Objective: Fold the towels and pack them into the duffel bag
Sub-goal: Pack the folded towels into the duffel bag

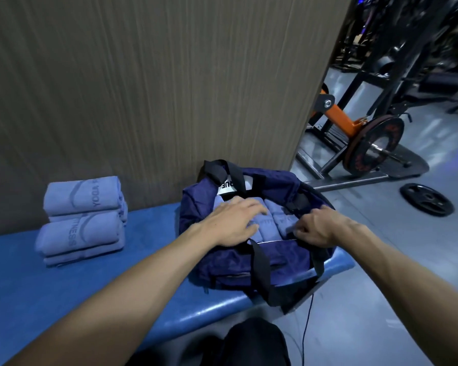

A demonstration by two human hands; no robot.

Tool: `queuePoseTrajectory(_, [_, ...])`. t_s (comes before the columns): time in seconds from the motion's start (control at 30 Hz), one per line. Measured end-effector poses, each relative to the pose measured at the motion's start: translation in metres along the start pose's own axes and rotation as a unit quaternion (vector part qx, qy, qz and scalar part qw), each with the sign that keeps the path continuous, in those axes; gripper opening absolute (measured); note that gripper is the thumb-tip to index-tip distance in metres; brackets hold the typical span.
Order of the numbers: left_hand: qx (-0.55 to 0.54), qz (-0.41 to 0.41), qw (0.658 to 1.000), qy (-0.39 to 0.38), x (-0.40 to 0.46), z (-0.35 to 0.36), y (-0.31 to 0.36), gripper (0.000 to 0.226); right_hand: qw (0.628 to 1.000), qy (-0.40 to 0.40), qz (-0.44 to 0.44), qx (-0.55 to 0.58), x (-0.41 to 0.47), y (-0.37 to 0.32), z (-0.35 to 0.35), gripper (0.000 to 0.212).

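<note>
Trouble, if it comes, will likely start at the mouth of the navy fabric duffel bag (251, 257), which sits at the right end of the blue padded bench (64, 294), close to the rounded edge. The left hand (233, 224) lies flat with fingers spread, pressing down on the folded pale-blue towels inside the bag (271, 220). The right hand (316, 228) has its fingers curled at the bag's near rim; it seems to pinch the fabric edge or a towel corner there, though I cannot tell which.

My guess is that pressing hard on soft cloth could push the folds out of shape or make the rolls bulge unevenly, so the rest would not fit. A tug at the rim might also drag the limp bag towards the bench edge.

The stack of folded pale-blue towels (83, 220) waits well to the left on the bench, against the brown ribbed wall panel (143, 88), and still has to go in. The black webbing handle strap (261, 262) crosses the near side of the bag and another strap (222, 169) loops at the far rim; either could fall across the opening. On the grey floor to the right lie a loose black weight plate (426, 199) and an orange-and-black weight machine (354, 128), well apart from the bench.
</note>
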State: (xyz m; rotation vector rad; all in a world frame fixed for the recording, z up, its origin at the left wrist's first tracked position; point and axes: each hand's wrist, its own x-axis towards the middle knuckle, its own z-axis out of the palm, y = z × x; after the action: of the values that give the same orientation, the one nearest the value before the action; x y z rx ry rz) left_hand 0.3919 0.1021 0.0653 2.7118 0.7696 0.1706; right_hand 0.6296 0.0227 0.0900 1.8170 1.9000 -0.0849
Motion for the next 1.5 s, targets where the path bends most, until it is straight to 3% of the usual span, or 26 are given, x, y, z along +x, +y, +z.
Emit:
queuePoseTrajectory(0.1, [0.094, -0.023, 0.986, -0.139, 0.012, 0.018, -0.003, 0.047, 0.999, 0.001, -0.013, -0.039, 0.000, 0.001, -0.002, 0.044])
queuePoseTrajectory(0.17, [0.116, -0.030, 0.979, -0.167, 0.009, 0.030, -0.008, 0.048, 0.999, -0.001, 0.003, -0.033, 0.000, 0.003, -0.010, 0.043])
queuePoseTrajectory(0.43, [0.070, -0.021, 0.990, -0.123, 0.002, 0.033, -0.013, 0.047, 0.992, -0.002, 0.126, 0.016, -0.006, -0.006, -0.049, 0.059])
queuePoseTrajectory(0.5, [0.027, -0.023, 0.998, -0.051, 0.000, 0.031, -0.015, 0.040, 0.988, -0.002, 0.151, 0.024, -0.004, -0.011, -0.048, 0.062])
queuePoseTrajectory(0.57, [-0.007, -0.081, 0.996, 0.047, -0.001, 0.023, -0.021, 0.035, 0.986, -0.001, 0.165, 0.026, -0.001, -0.016, -0.046, 0.065])
queuePoseTrajectory(0.67, [0.148, -0.156, 0.970, 0.116, -0.001, 0.011, -0.038, 0.029, 0.987, -0.020, 0.157, 0.040, 0.003, -0.019, -0.045, 0.061])
queuePoseTrajectory(0.77, [0.267, -0.184, 0.941, 0.093, -0.005, 0.001, -0.042, 0.025, 0.995, -0.020, 0.087, 0.040, 0.012, -0.029, -0.039, 0.050])
queuePoseTrajectory(0.87, [0.316, -0.198, 0.924, 0.078, -0.005, -0.007, -0.041, 0.037, 0.999, 0.007, 0.017, 0.033, 0.026, -0.044, -0.026, 0.047])
queuePoseTrajectory(1.1, [0.410, -0.195, 0.891, -0.011, 0.000, -0.013, -0.043, 0.041, 0.991, -0.032, 0.027, 0.130, 0.049, -0.064, 0.004, 0.053])
queuePoseTrajectory(1.2, [0.353, -0.182, 0.918, 0.027, 0.002, -0.021, -0.047, 0.046, 0.988, -0.034, 0.022, 0.146, 0.056, -0.061, 0.011, 0.057])
queuePoseTrajectory(1.3, [0.187, -0.193, 0.948, 0.172, -0.003, -0.035, -0.049, 0.040, 0.987, -0.027, 0.020, 0.157, 0.059, -0.058, 0.016, 0.056])
queuePoseTrajectory(1.37, [0.086, -0.177, 0.945, 0.261, -0.008, -0.039, -0.051, 0.027, 0.987, -0.022, 0.015, 0.161, 0.061, -0.059, 0.017, 0.054])
queuePoseTrajectory(1.43, [0.081, -0.163, 0.945, 0.271, -0.012, -0.042, -0.052, 0.020, 0.986, -0.022, 0.017, 0.165, 0.061, -0.057, 0.017, 0.052])
queuePoseTrajectory(1.5, [0.118, -0.151, 0.954, 0.232, -0.016, -0.040, -0.055, 0.018, 0.983, -0.018, 0.024, 0.183, 0.059, -0.057, 0.011, 0.049])
